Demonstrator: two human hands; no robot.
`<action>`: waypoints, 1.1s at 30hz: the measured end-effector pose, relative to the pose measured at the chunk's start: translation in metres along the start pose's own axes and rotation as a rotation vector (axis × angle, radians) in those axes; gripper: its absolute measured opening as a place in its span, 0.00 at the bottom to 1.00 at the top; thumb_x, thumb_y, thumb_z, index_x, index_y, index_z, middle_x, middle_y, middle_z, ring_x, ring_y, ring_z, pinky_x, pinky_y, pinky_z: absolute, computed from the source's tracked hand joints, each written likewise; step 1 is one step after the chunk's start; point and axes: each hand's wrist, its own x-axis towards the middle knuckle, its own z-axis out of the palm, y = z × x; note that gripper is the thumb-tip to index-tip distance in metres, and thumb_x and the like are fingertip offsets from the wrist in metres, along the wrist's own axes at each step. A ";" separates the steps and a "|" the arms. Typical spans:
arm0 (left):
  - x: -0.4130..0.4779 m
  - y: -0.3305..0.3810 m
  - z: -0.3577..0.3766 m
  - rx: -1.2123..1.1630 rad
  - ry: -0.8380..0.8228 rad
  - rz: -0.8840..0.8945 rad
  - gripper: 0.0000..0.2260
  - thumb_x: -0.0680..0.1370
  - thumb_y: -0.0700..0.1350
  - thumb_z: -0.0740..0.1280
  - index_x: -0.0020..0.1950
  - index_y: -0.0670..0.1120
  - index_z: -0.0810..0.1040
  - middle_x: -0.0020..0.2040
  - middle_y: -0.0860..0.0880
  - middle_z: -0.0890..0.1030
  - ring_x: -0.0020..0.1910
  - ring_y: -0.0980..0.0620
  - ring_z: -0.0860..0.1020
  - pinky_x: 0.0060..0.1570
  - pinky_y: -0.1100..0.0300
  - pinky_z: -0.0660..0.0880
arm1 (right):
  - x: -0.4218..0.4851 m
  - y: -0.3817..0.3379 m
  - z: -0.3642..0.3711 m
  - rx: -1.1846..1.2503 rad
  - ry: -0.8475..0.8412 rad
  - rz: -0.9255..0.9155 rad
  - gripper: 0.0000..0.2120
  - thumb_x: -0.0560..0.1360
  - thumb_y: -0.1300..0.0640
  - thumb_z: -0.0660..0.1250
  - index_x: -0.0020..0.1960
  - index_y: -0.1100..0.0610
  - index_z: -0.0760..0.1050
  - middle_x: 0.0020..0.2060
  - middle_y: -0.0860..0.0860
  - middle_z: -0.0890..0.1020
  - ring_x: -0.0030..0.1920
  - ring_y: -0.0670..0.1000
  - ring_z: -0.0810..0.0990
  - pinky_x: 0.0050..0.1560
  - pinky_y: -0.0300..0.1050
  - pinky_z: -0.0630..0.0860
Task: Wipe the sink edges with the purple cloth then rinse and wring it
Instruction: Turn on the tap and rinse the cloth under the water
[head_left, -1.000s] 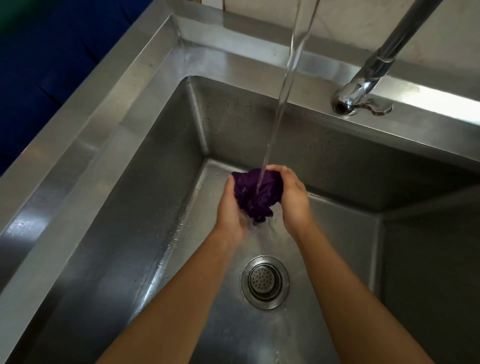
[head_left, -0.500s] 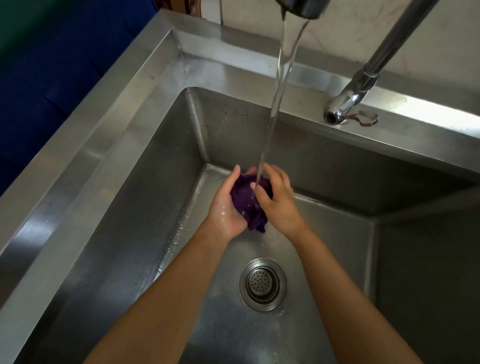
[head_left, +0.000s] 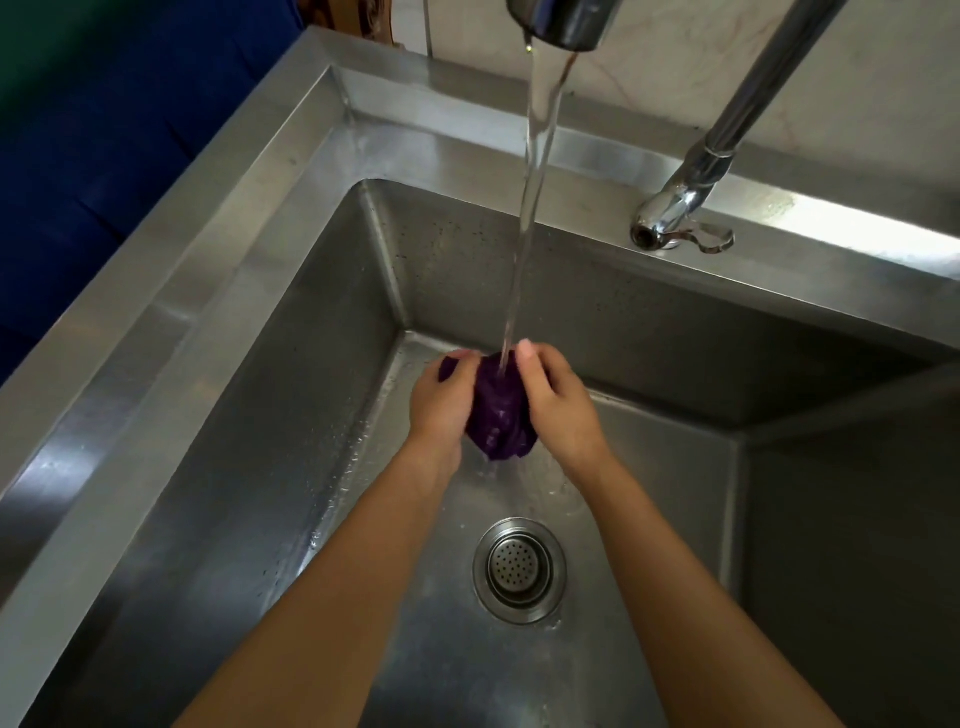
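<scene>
The purple cloth is bunched into a wet ball above the basin of the steel sink. My left hand grips it from the left and my right hand grips it from the right, fingers curled round it. A stream of water falls from the tap spout straight onto the top of the cloth. Water drips off the cloth's lower end.
The drain strainer sits in the basin floor just below my hands. The tap's base and lever stand on the back ledge at the right. A dark blue surface lies beyond the sink's left rim.
Both hands have shifted their hold on the cloth under the stream, squeezing it into a tighter, longer bundle. The camera has tilted so the spout now shows at the top.
</scene>
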 end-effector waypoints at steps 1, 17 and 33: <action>0.001 0.003 0.000 -0.058 -0.005 -0.040 0.03 0.75 0.45 0.67 0.43 0.49 0.79 0.42 0.47 0.82 0.42 0.50 0.80 0.39 0.59 0.77 | -0.001 0.001 0.000 0.051 -0.025 0.041 0.16 0.78 0.43 0.56 0.52 0.52 0.76 0.45 0.46 0.81 0.48 0.44 0.79 0.50 0.39 0.75; -0.002 0.009 0.012 -0.018 -0.079 -0.176 0.21 0.75 0.56 0.64 0.28 0.46 0.79 0.28 0.49 0.80 0.37 0.45 0.78 0.46 0.52 0.75 | -0.026 -0.026 0.020 -0.546 0.135 -0.164 0.15 0.79 0.44 0.53 0.58 0.50 0.69 0.55 0.51 0.75 0.50 0.54 0.78 0.43 0.45 0.68; -0.017 0.000 0.011 0.030 0.009 0.009 0.15 0.80 0.53 0.59 0.39 0.49 0.79 0.38 0.49 0.82 0.37 0.53 0.81 0.28 0.66 0.75 | 0.004 0.009 0.004 0.363 -0.164 0.216 0.22 0.77 0.37 0.49 0.63 0.45 0.72 0.60 0.49 0.78 0.60 0.47 0.77 0.65 0.50 0.72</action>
